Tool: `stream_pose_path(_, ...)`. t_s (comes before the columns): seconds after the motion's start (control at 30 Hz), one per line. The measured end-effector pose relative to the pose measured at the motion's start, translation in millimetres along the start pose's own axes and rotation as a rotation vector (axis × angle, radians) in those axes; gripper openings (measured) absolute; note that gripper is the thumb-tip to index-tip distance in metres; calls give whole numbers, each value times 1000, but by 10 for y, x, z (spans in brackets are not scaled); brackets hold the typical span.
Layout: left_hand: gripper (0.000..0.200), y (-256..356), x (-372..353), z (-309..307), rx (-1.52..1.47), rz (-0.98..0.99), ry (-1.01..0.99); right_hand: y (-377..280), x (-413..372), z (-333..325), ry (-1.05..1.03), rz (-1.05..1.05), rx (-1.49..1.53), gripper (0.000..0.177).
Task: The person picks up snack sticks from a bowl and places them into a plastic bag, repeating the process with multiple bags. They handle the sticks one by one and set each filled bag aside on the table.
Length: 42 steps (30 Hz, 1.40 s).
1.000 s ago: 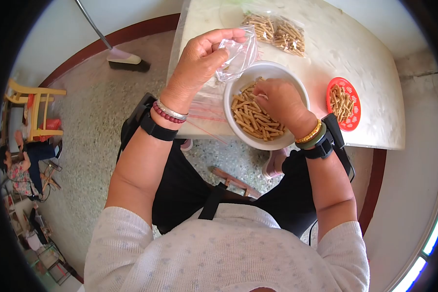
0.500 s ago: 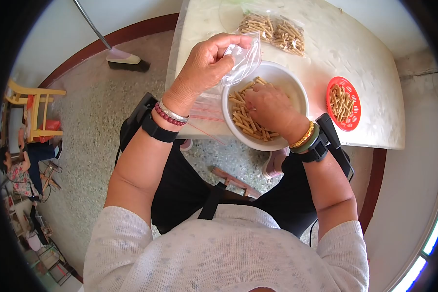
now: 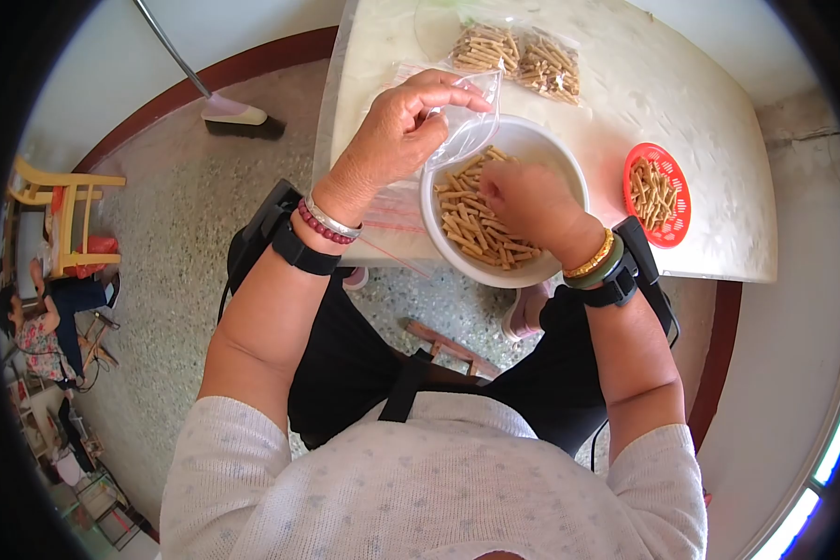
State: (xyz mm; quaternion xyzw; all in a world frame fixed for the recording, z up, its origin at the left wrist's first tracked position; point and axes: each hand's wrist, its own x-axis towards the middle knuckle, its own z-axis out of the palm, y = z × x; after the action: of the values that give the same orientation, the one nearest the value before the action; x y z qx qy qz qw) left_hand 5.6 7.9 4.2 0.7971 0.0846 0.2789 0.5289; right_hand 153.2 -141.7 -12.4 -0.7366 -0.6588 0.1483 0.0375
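My left hand (image 3: 403,129) is closed on the edge of a clear plastic bag (image 3: 474,131), which hangs open over the rim of a white bowl (image 3: 581,168). Short tan sticks (image 3: 471,224), like cut dried stems, fill the lower part of the bowl. Over the bowl's right half is my right hand (image 3: 537,207), smeared by motion, its fingers curled in. Whatever those fingers hold is hidden.
Two filled clear bags of the same sticks, one at the left (image 3: 485,47) and one at the right (image 3: 549,67), lie at the table's (image 3: 681,103) back. A red basket (image 3: 684,210) holds more sticks. Left, a broom (image 3: 238,114), a yellow chair (image 3: 84,219) and a seated person (image 3: 42,336).
My right hand has risen out of the sticks and moved slightly right, fingers curled. The left hand still grips the bag, its fingers slightly shifted.
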Motion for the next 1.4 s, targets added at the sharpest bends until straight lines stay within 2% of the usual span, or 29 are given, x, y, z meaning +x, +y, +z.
stream_pose_path(0.07, 40, -22, -3, -5, 41, 55, -3, 18, -24, -78, 200, -36, 257, 9)
stream_pose_path(0.1, 38, 2, 2, -12, 74, 48, -9, 22, -25, -111, 199, -37, 257, 9)
stream_pose_path(0.17, 36, 12, 0, -15, 106, 41, -13, 32, -15, -168, 389, -36, 600, 9)
stream_pose_path(0.2, 34, 6, -6, -17, 93, 14, -7, 41, -6, -181, 389, -36, 600, 9)
stream_pose_path(0.27, 33, -7, -10, -12, 80, -12, -2, 54, 7, -202, 431, 38, 1056, 11)
stream_pose_path(0.3, 30, -4, -8, -5, 72, -4, -1, 53, 5, -215, 433, 39, 1056, 11)
stream_pose_path(0.37, 27, 9, -7, 5, 63, 4, -1, 50, -3, -247, 452, -32, 1338, 10)
stream_pose_path(0.47, 21, 88, 2, 1, 65, -68, -19, 45, -26, -287, 414, -36, 1461, 11)
stream_pose_path(0.57, 18, 87, 10, 10, 74, -50, -31, 18, -37, -297, 414, -57, 1528, 12)
stream_pose_path(0.63, 18, 59, 2, 32, 89, 62, -50, 3, -36, -287, 420, -62, 1528, 12)
stream_pose_path(0.73, 17, 29, 10, 62, 78, 112, -50, 7, -23, -264, 452, -64, 1522, 12)
stream_pose_path(0.87, 14, 1, 3, 72, 5, 97, -30, 49, -3, -230, 488, -57, 1476, 12)
stream_pose_path(1.0, 12, -27, 16, 74, 81, 120, -50, -8, -26, -267, 478, -47, 1411, 12)
stream_pose_path(1.07, 12, -52, 14, 90, 80, 95, -54, -15, -25, -256, 446, -89, 1487, 14)
stream_pose_path(1.17, 12, -59, 26, 112, 128, 162, -41, -89, -38, -300, 381, -58, 1521, 17)
stream_pose_path(1.27, 12, -17, 20, 127, 159, 104, -64, -67, -16, -245, 368, -82, 1494, 20)
stream_pose_path(1.4, 14, -35, 8, 161, 110, 108, -42, -68, -16, -232, 384, -91, 1520, 14)
